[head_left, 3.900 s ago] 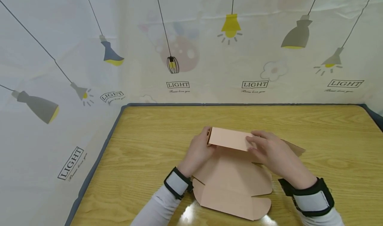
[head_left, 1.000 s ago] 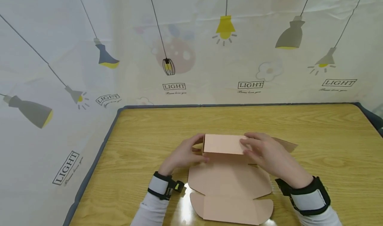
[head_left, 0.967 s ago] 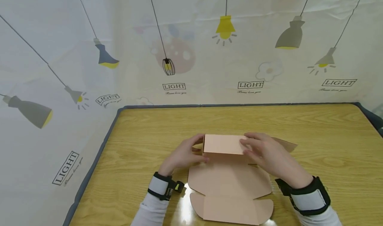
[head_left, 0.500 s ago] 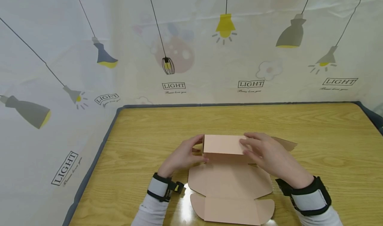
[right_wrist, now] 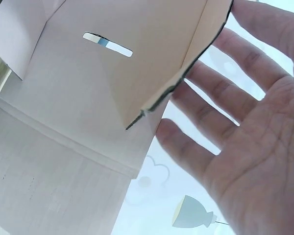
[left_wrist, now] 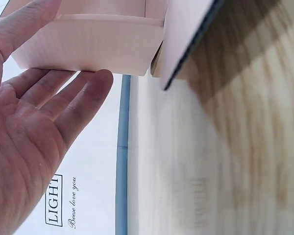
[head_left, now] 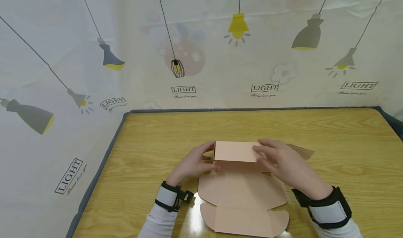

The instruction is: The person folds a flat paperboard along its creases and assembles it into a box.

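Note:
A pinkish-brown cardboard box [head_left: 240, 189], partly folded, lies on the table; its far panel [head_left: 236, 151] stands folded up while the near panels and rounded flaps lie flat. My left hand [head_left: 192, 162] holds the left end of the raised part, thumb in front and fingers behind. In the left wrist view its fingertips [left_wrist: 100, 81] lie along the edge of the end panel [left_wrist: 93, 44]. At the opposite end, my right hand [head_left: 283, 161] grips the raised part, fingers over the top and thumb in front. The right wrist view shows a slotted panel [right_wrist: 73, 73] beside a side flap [right_wrist: 206, 44].
A wood-grain table [head_left: 163, 133] carries the box, with a dark blue border [head_left: 176, 111] along its far and left edges. Behind rises a white sheet [head_left: 220, 59] printed with lamps. A cardboard flap [head_left: 302, 151] sticks out past the right hand.
Since the oldest frame the raised part has turned level and dropped slightly toward me, and the left hand has shifted left with spread fingers. Over the last second both hands stay nearly still.

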